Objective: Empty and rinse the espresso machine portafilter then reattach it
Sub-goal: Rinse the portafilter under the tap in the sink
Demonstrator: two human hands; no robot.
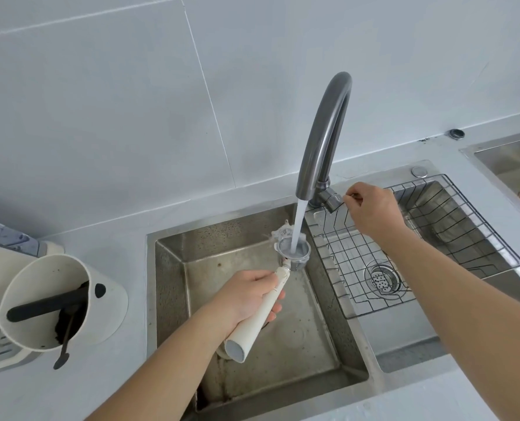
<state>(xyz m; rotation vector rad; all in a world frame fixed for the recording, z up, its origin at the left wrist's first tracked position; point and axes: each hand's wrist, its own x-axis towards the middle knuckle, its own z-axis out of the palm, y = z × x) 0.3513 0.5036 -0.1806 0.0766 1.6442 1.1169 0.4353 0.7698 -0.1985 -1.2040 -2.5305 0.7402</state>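
My left hand (246, 299) grips the cream handle of the portafilter (293, 252) over the steel sink (173, 268). Its round metal basket faces up under the running stream of water from the grey curved faucet (325, 132) and is full, with water splashing off its far rim. My right hand (371, 208) pinches the faucet lever (333, 202) at the tap's base, fingers closed on it.
A cream knock box (43, 302) with a black bar, coffee grounds and a dark brush stands left of the sink. A wire rack (419, 247) spans the sink's right part above the drain strainer (384, 276). Part of a machine shows at the left edge. A second basin lies far right.
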